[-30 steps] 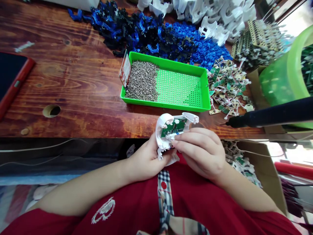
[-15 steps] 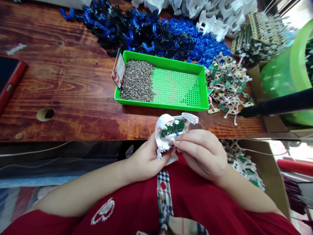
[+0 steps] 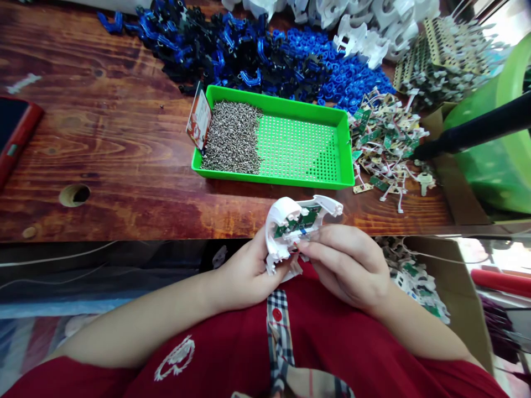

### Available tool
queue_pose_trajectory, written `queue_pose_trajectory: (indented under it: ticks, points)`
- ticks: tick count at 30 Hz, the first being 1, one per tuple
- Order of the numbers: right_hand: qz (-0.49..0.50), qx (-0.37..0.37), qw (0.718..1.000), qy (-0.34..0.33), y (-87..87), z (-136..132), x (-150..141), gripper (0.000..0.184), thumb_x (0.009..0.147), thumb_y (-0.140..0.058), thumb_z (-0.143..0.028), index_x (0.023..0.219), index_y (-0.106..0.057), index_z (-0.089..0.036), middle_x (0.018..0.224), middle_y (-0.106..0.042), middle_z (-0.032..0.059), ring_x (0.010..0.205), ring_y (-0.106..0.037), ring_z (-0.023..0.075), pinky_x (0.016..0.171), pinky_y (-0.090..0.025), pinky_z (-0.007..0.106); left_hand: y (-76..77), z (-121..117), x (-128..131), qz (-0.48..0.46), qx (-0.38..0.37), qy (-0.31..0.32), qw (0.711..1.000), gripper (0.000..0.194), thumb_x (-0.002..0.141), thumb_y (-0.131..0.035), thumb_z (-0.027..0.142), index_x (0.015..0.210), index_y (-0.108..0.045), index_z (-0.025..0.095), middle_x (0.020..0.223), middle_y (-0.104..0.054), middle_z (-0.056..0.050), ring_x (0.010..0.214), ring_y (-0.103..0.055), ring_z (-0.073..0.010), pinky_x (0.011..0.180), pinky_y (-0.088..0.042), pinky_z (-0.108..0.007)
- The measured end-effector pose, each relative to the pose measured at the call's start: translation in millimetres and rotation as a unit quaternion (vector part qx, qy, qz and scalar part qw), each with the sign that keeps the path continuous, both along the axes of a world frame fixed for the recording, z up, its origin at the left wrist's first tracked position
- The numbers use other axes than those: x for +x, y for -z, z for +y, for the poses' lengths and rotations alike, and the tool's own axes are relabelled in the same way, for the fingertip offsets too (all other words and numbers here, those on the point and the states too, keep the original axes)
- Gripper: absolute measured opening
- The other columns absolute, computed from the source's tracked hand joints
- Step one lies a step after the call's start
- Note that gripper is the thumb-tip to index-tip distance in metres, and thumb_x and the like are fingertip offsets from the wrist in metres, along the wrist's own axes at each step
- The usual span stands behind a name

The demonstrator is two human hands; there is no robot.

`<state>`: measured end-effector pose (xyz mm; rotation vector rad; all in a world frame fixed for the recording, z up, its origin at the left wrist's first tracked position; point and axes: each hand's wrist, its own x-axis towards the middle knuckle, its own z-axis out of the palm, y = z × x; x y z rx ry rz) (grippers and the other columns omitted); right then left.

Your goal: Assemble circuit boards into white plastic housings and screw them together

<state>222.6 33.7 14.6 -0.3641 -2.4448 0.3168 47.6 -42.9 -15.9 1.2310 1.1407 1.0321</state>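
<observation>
A white plastic housing with a small green circuit board seated in it is held just in front of the table edge. My left hand grips the housing from below and the left, fingers wrapped round it. My right hand is closed, its fingertips pressed on the board and its wires at the housing's lower right. A green perforated tray lies on the wooden table just beyond, with a heap of small silver screws in its left half.
Piles of blue and black plastic parts, white housings and wired circuit boards line the table's back and right. A black tool hangs over the right side before a green tub. A red-cased device lies far left.
The housing has tilted slightly, hiding more of the board. My right fingers have shifted on the board. The black tool has swung up and to the right.
</observation>
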Motion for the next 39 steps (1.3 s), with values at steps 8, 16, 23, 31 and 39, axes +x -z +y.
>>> queue_pose_trajectory:
  ticks: [8,16,23,31,39]
  points:
    - [0.005,0.011,1.0,0.006,1.8,-1.2,-1.2,0.028,0.078,-0.057,-0.007,0.106,-0.058,-0.01,0.098,-0.057,0.008,0.096,-0.056,0.0145,0.082,-0.05,0.026,3.4,1.4,1.0,0.02,0.052,0.004,0.998,0.062,0.079,-0.053,0.013,0.136,-0.03,0.013,0.131,-0.052,-0.015,0.12,-0.05,-0.0264,0.103,-0.039,-0.039]
    - [0.008,0.008,1.0,0.019,3.2,-1.4,-2.8,0.027,0.078,-0.057,-0.007,0.105,-0.057,-0.01,0.099,-0.056,0.0086,0.094,-0.056,0.0151,0.083,-0.049,0.027,3.1,3.4,1.0,0.038,0.069,-0.002,0.997,0.059,0.079,-0.052,0.012,0.135,-0.033,0.015,0.132,-0.052,-0.013,0.118,-0.052,-0.0264,0.103,-0.04,-0.04]
    - [0.018,-0.002,1.0,0.015,5.8,-3.0,-1.6,0.03,0.076,-0.059,-0.006,0.106,-0.057,-0.007,0.101,-0.054,0.0093,0.095,-0.055,0.0155,0.082,-0.05,0.029,2.5,2.4,0.6,0.03,0.055,-0.008,0.998,0.055,0.078,-0.054,0.013,0.131,-0.038,0.015,0.128,-0.055,-0.013,0.113,-0.056,-0.0257,0.1,-0.042,-0.04]
    - [0.028,-0.007,0.999,0.014,6.5,-3.9,-2.7,0.03,0.076,-0.059,-0.006,0.106,-0.057,-0.007,0.101,-0.052,0.0088,0.094,-0.054,0.015,0.081,-0.05,0.028,6.0,0.5,1.3,0.044,0.06,0.001,0.997,0.062,0.079,-0.052,0.012,0.137,-0.029,0.012,0.131,-0.053,-0.014,0.117,-0.053,-0.0241,0.102,-0.041,-0.037]
    - [0.028,-0.01,0.999,0.019,9.8,-3.6,-2.3,0.029,0.077,-0.059,-0.006,0.106,-0.056,-0.007,0.1,-0.052,0.009,0.094,-0.054,0.0152,0.082,-0.049,0.028,4.4,3.3,0.0,0.045,0.083,0.014,0.995,0.06,0.079,-0.05,0.01,0.135,-0.028,0.012,0.127,-0.055,-0.014,0.113,-0.056,-0.0221,0.098,-0.044,-0.034]
